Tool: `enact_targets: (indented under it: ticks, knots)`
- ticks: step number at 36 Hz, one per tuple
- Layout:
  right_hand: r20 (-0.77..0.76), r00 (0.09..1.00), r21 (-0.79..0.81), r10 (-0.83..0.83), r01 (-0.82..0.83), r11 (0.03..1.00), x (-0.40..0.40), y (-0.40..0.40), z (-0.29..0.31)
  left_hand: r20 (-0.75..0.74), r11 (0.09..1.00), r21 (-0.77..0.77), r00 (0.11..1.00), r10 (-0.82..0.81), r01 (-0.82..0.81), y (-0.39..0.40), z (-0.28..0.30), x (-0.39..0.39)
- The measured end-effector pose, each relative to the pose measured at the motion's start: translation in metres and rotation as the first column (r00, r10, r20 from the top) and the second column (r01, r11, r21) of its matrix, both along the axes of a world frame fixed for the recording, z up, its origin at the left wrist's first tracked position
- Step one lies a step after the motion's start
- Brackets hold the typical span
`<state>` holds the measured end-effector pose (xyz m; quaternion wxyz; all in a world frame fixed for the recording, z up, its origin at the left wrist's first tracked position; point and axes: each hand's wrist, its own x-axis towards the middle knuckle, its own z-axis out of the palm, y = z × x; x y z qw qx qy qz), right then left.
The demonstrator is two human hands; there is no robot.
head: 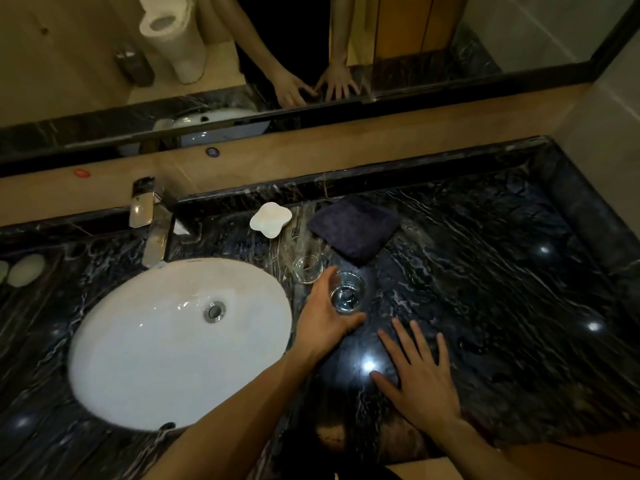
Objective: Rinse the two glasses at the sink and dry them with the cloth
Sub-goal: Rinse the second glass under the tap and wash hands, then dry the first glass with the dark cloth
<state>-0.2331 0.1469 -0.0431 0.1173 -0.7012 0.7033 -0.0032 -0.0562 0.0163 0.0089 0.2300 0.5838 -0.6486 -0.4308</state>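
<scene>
Right hand rests spread flat on the counter; left hand grip cups the near glass.

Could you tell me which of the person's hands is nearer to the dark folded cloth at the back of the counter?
The left hand. It wraps a glass just in front of the cloth. The right hand lies flat on the counter, nearer the person.

Your one view comes from the camera on your head, looking forward and steeply down at the dark marble worktop from close above. The sink fills the lower left of the frame, the mirror the top.
</scene>
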Motion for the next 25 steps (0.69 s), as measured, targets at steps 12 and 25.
enact_targets:
  ticks: [12, 25]
  knots:
    - [0.167, 0.967, -0.080, -0.193, 0.208, 0.975, 0.016, -0.046, 0.019, 0.347, 0.924, -0.290, 0.927, -0.139, 0.247, -0.012, 0.048, 0.030]
    - [0.539, 0.799, 0.078, -0.268, 0.269, 0.960, 0.044, -0.113, 0.033, 0.770, 0.510, 0.127, 0.240, -0.591, 0.850, -0.189, 0.086, -0.042]
